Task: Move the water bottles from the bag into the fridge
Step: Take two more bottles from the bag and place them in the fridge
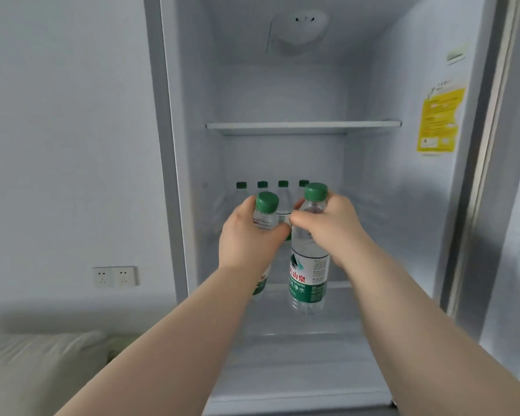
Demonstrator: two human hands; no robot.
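Standing open, the fridge (pixel 403 181) holds a row of four bottles (pixel 262 185) beyond the fingers (pixel 246 206). The left hand (pixel 246 238) curls its fingers round the left bottle (pixel 267 203), the right hand (pixel 330 229) round the right bottle (pixel 308 274), neither yet set down. With the bag unseen, I cannot tell how many remain.

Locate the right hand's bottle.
Head view, centre: right-hand bottle, upright at the front of the lower shelf, right of the left-hand bottle, before four shelved bottles.

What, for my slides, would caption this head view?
Two green-capped water bottles, one in the left hand, one in the right hand, enter the open fridge toward four shelved bottles.
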